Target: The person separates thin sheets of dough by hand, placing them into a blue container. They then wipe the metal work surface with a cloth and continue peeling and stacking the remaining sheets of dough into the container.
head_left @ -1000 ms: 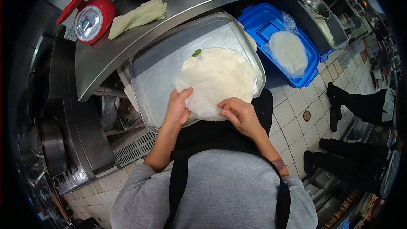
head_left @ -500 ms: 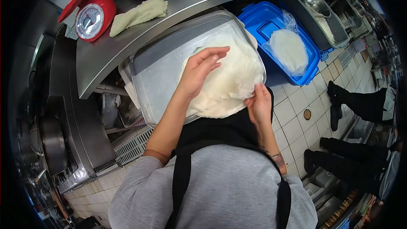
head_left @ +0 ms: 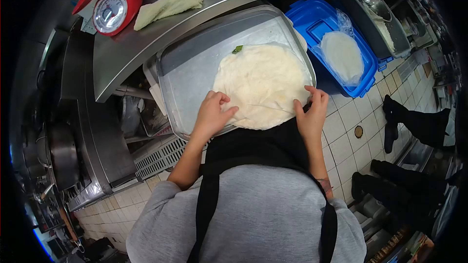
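Observation:
A thin, pale round sheet of dough (head_left: 263,80) lies over the right part of a large metal tray (head_left: 185,85), overhanging its near edge. Fine wrinkles cross the sheet toward my body, and a bit of green leaf (head_left: 237,49) pokes out at its far left rim. My left hand (head_left: 213,113) rests at the near left side of the dough, fingers bent and thumb apart, nothing in its grasp. At the near right rim is my right hand (head_left: 312,112), thumb and fingers apart around the tray's corner.
Right of the tray stands a blue lidded bin (head_left: 325,24) bearing a plastic-wrapped pale disc (head_left: 342,58). A red dial scale (head_left: 117,9) and a folded cloth (head_left: 169,6) sit on the steel counter (head_left: 122,51). Two people's dark-clad legs (head_left: 414,119) show at right.
My left hand has come down from above the dough to its near left side. The right hand has loosened at the rim. The dough now lies flatter, and the view has shifted slightly.

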The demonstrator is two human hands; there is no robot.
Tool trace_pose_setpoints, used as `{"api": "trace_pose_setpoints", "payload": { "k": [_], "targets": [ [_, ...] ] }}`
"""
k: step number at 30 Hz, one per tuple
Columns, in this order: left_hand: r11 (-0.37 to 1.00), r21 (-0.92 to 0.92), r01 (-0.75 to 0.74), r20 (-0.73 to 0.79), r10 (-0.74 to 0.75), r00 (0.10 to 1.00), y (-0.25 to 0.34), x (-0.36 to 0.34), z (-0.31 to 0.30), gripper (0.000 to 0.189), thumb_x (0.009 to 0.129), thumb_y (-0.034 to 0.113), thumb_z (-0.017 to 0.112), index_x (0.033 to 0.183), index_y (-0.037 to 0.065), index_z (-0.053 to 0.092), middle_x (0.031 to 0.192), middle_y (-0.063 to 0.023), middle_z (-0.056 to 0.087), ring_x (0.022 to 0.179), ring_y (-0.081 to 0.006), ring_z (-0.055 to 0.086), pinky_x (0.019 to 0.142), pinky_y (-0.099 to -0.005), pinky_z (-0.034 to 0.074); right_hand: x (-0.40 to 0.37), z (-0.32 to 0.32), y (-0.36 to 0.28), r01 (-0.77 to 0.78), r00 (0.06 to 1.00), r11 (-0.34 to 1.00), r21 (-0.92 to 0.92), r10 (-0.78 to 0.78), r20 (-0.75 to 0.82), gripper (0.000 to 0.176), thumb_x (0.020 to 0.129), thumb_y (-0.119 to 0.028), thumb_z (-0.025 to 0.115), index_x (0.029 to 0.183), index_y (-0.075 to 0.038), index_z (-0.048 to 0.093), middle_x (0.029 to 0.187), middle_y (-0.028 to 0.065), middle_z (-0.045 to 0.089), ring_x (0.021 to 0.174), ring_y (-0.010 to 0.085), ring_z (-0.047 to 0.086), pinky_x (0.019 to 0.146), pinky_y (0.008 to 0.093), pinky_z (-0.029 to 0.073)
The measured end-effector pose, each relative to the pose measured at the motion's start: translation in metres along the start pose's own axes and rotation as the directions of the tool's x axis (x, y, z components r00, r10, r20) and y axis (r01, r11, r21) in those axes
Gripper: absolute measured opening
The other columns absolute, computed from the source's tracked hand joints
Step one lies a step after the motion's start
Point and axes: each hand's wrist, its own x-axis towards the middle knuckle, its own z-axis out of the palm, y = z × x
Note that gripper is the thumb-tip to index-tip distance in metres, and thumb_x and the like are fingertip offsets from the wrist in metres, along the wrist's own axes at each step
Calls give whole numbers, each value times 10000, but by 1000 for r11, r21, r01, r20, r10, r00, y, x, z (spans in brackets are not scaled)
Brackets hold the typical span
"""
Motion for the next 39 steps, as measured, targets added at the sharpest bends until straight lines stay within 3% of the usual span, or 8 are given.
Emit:
{"api": "trace_pose_setpoints", "payload": {
  "k": [1, 7, 14, 17, 23, 26, 32, 39],
  "targets": [
    [998, 61, -31, -12, 32, 999, 5, -4, 3, 244, 766, 152, 746, 905, -8, 625, 899, -112, 576, 783, -230, 588, 715, -332, 490, -1, 1, -6, 135, 987, 978, -157, -146, -64, 419, 730, -56, 746, 1116, -46, 586, 1018, 136, 562, 921, 279, 577, 814, 374, 479],
    [992, 125, -28, 28, 25, 999, 7, -7, 10, 172, 765, 91, 697, 816, -2, 562, 871, -164, 541, 816, -358, 579, 732, -416, 477, -2, 19, -29, 377, 863, 915, 147, -404, 303, 294, 726, -87, 742, 1007, -64, 659, 1060, 114, 603, 1007, 303, 576, 850, 375, 471],
    [1000, 6, 16, -32, -16, 999, 9, -3, -3, 140, 838, 105, 646, 805, -5, 566, 821, -138, 606, 720, -235, 614, 637, -340, 474, 10, 42, -38, 320, 772, 943, 89, -314, 553, 146, 740, -112, 726, 872, -51, 710, 855, 95, 656, 813, 273, 639, 733, 357, 498],
    [956, -129, 262, 254, -224, 941, 24, 13, -22, 162, 863, 131, 651, 895, 1, 560, 948, -174, 648, 841, -240, 646, 720, -344, 503, 18, 43, -36, 176, 764, 969, 172, -245, 597, 104, 753, -97, 707, 836, -35, 698, 790, 126, 655, 718, 299, 642, 672, 355, 505],
    [449, -849, 278, 303, -17, 953, 58, 35, -15, 292, 937, 109, 581, 1214, 45, 513, 988, -97, 650, 826, -157, 626, 779, -284, 534, 21, 51, -33, 132, 814, 983, 125, -180, 552, 102, 834, -112, 632, 861, -14, 632, 793, 162, 665, 713, 325, 647, 661, 390, 507],
    [452, -847, 279, 335, 48, 941, 61, 36, -24, 328, 933, 115, 593, 1247, 46, 529, 1010, -93, 639, 851, -141, 621, 800, -283, 527, 24, 50, -30, 82, 833, 986, 147, -149, 532, 106, 860, -118, 599, 886, -15, 610, 790, 162, 670, 717, 347, 650, 657, 415, 505],
    [858, -481, 181, 102, -151, 983, -20, 34, 0, 277, 889, 163, 669, 1090, -23, 619, 936, -101, 671, 795, -128, 620, 749, -262, 516, 28, 47, -30, -34, 836, 976, 216, -91, 541, 135, 877, -128, 600, 895, 5, 594, 763, 151, 652, 704, 291, 638, 665, 364, 492],
    [822, -542, 178, 37, -188, 981, -7, 36, 32, 215, 844, 169, 716, 838, -15, 604, 793, -54, 650, 671, -72, 550, 589, -242, 451, 31, 44, -34, -43, 825, 981, 190, -73, 561, 201, 863, -152, 661, 976, 2, 598, 896, 125, 638, 744, 226, 626, 679, 325, 493]
  ]
}}
